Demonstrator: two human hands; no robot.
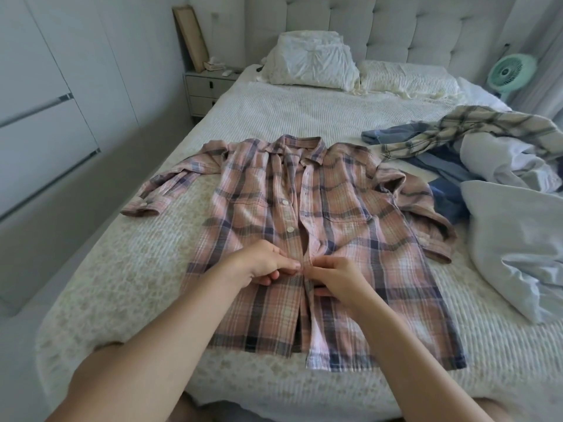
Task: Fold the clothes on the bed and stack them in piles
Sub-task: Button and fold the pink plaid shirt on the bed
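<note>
Pinching pink plaid shirt (pixel 320 226) placket on bed (pixel 152 269): left grip (pixel 262 263), right grip (pixel 335 278)

Both forearms bare, no sleeves; left hand (pixel 264 263), right hand (pixel 334 280) ringless.

duvet (pixel 518 239) (right side) cut off

1. Single head-worn view, wide-angle, at the foot of the bed (pixel 304 111), facing forward and down toward the headboard (pixel 396 25) at top centre.
2. Close range: both forearms enter from the bottom edge, reaching mid-frame.
3. Edges bend: wardrobe doors (pixel 45 102) at left, fan (pixel 510 70) at upper right.
</note>
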